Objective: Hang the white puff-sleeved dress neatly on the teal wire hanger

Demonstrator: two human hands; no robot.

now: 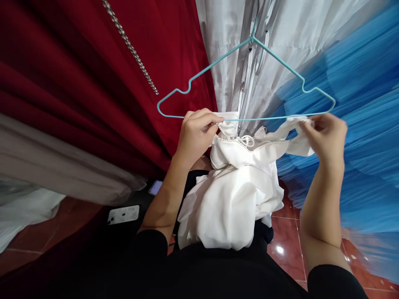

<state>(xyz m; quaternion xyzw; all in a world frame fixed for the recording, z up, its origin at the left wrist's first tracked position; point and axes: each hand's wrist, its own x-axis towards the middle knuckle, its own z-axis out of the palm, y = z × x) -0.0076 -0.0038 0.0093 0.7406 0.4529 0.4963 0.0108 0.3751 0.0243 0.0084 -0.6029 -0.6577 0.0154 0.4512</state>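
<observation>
A white dress (230, 199) with a beaded neckline and a lace-up tie lies bunched in my lap, its top part lifted. My left hand (197, 132) pinches the dress's beaded edge on the left, right at the bottom bar of a light-blue hanger (224, 55). On the other side, my right hand (327, 135) grips a white strap of the dress near the hanger's right end. The hanger is upright, its hook running up out of sight at the top. Fingertips of both hands are partly hidden by cloth.
Red fabric (174, 45) with a beaded trim hangs at left, white cloth (289, 37) behind, and blue tulle (368, 124) at right. A white phone (123, 214) and a second phone (155, 187) rest on a dark surface at left. The floor (288, 245) is red tile.
</observation>
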